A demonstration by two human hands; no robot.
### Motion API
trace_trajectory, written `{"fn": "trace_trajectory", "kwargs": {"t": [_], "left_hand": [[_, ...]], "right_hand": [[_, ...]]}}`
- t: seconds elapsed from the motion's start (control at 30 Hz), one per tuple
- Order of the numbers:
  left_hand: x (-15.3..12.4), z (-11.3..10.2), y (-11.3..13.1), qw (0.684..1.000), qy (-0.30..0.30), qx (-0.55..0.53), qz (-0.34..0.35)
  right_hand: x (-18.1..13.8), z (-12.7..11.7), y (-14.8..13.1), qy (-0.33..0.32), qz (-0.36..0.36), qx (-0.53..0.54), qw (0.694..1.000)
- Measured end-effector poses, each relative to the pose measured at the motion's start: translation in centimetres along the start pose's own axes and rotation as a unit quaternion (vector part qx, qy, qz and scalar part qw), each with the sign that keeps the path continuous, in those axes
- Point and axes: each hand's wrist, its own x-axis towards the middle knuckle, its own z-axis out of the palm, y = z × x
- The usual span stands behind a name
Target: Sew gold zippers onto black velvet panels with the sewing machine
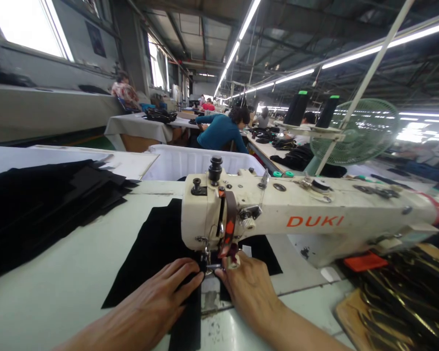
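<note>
Under the head of a white sewing machine lies a black fabric piece, with a strip hanging toward the front table edge. My left hand rests on the fabric just left of the presser foot. Its thumb and forefinger close on the fabric edge beside the needle. To the right of the foot, my right hand is curled over the fabric, its thumb pointing at the needle area. Machine parts partly hide the right fingertips. A small white piece shows behind the right knuckles.
Stacked black fabric pieces lie at the left. A white bin stands behind the table. Dark pieces with gold edges and a red object are at the right. Beyond are thread cones, a green fan and a bent-over person.
</note>
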Motion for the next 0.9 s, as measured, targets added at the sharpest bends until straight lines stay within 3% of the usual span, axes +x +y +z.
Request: {"fn": "trace_trajectory", "kwargs": {"t": [0.37, 0.9], "left_hand": [[-0.8, 1.5, -0.5, 0.999, 0.042, -0.019, -0.003], [-1.3, 3.0, -1.4, 0.999, 0.045, -0.001, 0.019]], "right_hand": [[0.1, 0.0, -0.1, -0.006, 0.001, -0.007, 1.000], [-0.4, 0.7, -0.2, 0.005, -0.025, -0.015, 1.000]]}}
